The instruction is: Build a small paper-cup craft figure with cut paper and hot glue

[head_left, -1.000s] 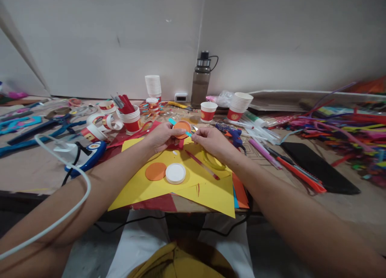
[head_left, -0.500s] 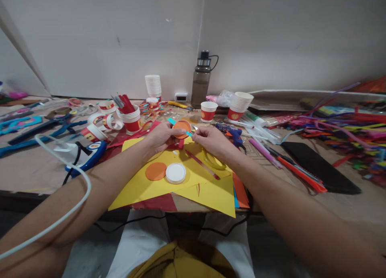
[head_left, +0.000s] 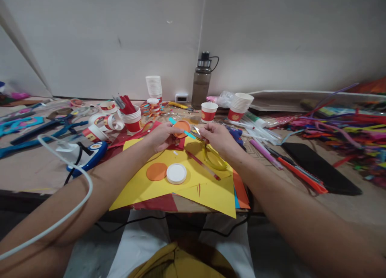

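Observation:
My left hand (head_left: 163, 136) is closed on a round orange-faced disc (head_left: 181, 128), its thumb at the disc's near left edge. A light blue strip (head_left: 189, 134) lies across the disc, with both ends sticking out past its edge. Just to the right, my right hand (head_left: 214, 136) is closed on yellow-handled scissors (head_left: 218, 163). Their blades point toward the disc, and the handle loops hang below my fingers. Underneath lies yellow paper (head_left: 138, 189), bearing an orange paper circle (head_left: 156, 171), a white lid (head_left: 176, 173) and a red strip (head_left: 203, 165).
Behind my hands stand a red-and-white paper cup (head_left: 208, 112), stacked cups (head_left: 241, 105) and a water bottle (head_left: 202, 81). A cup of red sticks (head_left: 132, 119) is on the left. A black phone-like slab (head_left: 319, 167) and coloured pipe cleaners (head_left: 340, 133) lie right.
My right hand has let go of the blue strip's right end and moved slightly right. The scissors' blades and handles now show more clearly beneath it. My left hand stays nearly still.

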`<state>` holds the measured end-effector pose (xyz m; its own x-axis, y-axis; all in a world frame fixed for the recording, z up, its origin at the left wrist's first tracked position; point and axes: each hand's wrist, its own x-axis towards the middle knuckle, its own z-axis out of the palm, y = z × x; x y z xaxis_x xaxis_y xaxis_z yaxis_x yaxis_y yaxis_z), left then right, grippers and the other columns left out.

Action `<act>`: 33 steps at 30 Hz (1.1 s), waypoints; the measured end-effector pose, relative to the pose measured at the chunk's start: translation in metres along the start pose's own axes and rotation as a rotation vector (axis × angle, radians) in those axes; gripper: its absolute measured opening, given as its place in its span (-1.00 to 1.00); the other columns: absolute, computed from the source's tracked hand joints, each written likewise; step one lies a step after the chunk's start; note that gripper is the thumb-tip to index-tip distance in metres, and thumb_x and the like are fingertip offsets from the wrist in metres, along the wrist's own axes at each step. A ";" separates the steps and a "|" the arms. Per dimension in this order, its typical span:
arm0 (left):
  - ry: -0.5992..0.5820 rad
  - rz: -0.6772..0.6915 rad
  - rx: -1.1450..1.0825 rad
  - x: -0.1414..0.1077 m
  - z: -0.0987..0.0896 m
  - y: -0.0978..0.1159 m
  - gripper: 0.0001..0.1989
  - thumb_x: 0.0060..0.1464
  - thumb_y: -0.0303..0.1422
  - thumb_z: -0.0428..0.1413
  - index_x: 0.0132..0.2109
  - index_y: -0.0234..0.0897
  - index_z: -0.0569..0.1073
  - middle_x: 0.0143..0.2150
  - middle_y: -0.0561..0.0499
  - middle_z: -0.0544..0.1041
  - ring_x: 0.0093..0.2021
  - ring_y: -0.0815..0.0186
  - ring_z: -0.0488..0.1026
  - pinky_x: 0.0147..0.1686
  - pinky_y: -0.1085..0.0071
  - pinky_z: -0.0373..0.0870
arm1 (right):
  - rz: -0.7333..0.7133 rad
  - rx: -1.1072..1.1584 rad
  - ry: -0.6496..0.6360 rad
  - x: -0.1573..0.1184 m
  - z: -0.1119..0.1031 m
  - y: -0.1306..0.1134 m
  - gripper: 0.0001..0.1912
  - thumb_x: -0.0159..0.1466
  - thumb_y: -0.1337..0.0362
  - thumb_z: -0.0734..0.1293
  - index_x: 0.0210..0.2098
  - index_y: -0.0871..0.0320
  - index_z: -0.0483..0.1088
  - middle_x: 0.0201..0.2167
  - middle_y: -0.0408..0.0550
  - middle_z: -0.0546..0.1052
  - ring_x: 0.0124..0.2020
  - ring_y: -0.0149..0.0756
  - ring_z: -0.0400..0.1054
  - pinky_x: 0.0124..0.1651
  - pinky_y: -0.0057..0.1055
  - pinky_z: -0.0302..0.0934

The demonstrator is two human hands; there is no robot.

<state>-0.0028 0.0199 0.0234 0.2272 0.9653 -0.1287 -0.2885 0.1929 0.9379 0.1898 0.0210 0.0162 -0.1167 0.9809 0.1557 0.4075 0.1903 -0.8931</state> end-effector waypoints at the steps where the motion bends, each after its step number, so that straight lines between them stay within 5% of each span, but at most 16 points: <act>1: -0.020 0.003 0.009 0.000 -0.001 0.000 -0.84 -0.20 -0.56 0.23 -0.44 -0.36 0.38 -0.52 0.05 0.44 -0.56 0.45 0.37 -0.61 0.54 0.30 | -0.009 -0.003 -0.006 0.000 0.000 0.000 -0.80 0.22 0.21 0.28 -0.50 0.14 0.31 -0.56 -0.15 0.41 -0.57 -0.43 0.18 -0.45 -0.45 0.11; 15: -0.010 0.113 0.047 0.001 -0.004 0.001 -0.67 -0.32 -0.50 0.35 -0.33 -0.38 0.44 -0.49 0.09 0.47 -0.52 0.45 0.40 -0.43 0.48 0.35 | -0.014 0.077 -0.063 -0.005 0.001 -0.008 -0.92 0.18 0.39 0.24 -0.36 0.15 0.36 -0.43 -0.12 0.49 -0.47 -0.41 0.28 -0.38 -0.42 0.17; 22: -0.053 0.100 0.117 -0.007 0.002 0.002 -0.67 -0.30 -0.47 0.34 -0.28 -0.42 0.49 -0.42 0.02 0.55 -0.49 0.44 0.43 -0.42 0.49 0.34 | -0.104 0.081 -0.110 -0.013 0.002 -0.019 -0.77 0.22 0.14 0.30 -0.23 0.16 0.44 -0.27 -0.03 0.52 -0.33 -0.33 0.32 -0.30 -0.37 0.22; 28: -0.132 0.155 0.261 -0.006 -0.002 -0.004 -0.69 -0.19 -0.44 0.32 -0.21 -0.40 0.53 -0.28 -0.04 0.58 -0.35 0.39 0.48 -0.30 0.45 0.37 | -0.118 0.078 -0.154 -0.015 0.002 -0.020 -0.84 0.18 0.19 0.33 -0.39 0.16 0.45 -0.47 -0.14 0.46 -0.48 -0.42 0.21 -0.41 -0.43 0.09; 33: -0.151 0.160 0.190 -0.006 -0.001 -0.003 -0.70 -0.13 -0.36 0.32 -0.20 -0.36 0.53 -0.30 0.00 0.55 -0.42 0.46 0.44 -0.38 0.50 0.33 | -0.077 0.144 -0.142 -0.015 0.002 -0.020 -0.85 0.16 0.20 0.35 -0.38 0.16 0.45 -0.48 -0.16 0.46 -0.51 -0.45 0.21 -0.41 -0.43 0.10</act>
<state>-0.0042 0.0134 0.0207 0.3328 0.9410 0.0619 -0.1557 -0.0099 0.9878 0.1818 0.0029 0.0307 -0.2732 0.9461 0.1739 0.2598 0.2466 -0.9336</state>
